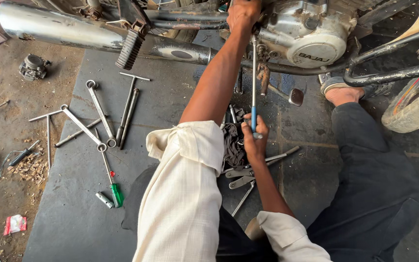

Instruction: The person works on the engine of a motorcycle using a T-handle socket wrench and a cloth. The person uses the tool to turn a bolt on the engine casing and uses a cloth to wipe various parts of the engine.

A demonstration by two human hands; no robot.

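My left hand [242, 15] reaches up to the motorcycle engine [311, 34] and grips a part at its left side, where the tool's tip meets it. My right hand [255, 140] is closed around the blue handle [254, 116] of a long thin driver. Its steel shaft [253, 73] runs straight up to the engine, just below my left hand. Both cream sleeves are rolled up. What my left hand holds is hidden by its fingers.
A chrome exhaust pipe [59, 26] and a ribbed footpeg [131, 48] cross the top. Spanners [100, 111], a T-handle [129, 104] and a green-handled screwdriver [114, 187] lie on the dark mat [73, 218]. More spanners [241, 177] and a black cloth [233, 145] lie under my right arm. My sandalled foot [345, 90] sits near the tyre [415, 104].
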